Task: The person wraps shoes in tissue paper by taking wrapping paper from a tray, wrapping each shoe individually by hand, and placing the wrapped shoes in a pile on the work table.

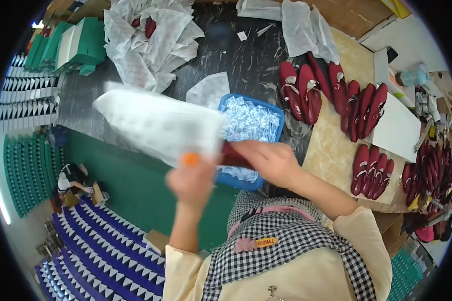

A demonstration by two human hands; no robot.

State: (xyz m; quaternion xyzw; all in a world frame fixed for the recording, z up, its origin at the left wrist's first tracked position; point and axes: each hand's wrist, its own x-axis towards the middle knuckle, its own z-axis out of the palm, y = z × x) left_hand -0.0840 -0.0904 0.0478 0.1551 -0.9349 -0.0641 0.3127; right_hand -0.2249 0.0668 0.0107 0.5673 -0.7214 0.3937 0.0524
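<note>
And here, at centre, a dark red shoe (234, 154) is gripped by the closed fingers of the right hand (273, 161); the left hand (191, 180) is blurred, its grip impossible to tell. Towards ten o'clock, the white bag (160, 120) could be torn by hasty pulling. At one o'clock, small packets (248, 118) are held in a blue basket (281, 120).

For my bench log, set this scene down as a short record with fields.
Left hand: at the white bag's lower edge, orange cover on one digit; blurred, grip unclear
Right hand: holding a dark red shoe, its far end hidden by the bag
Beneath: blue tray of small packets
Right side: rows of dark red shoes
Far left: crumpled white sheets, green boxes beyond
Background: co-worker at lower left, beyond the table
</note>
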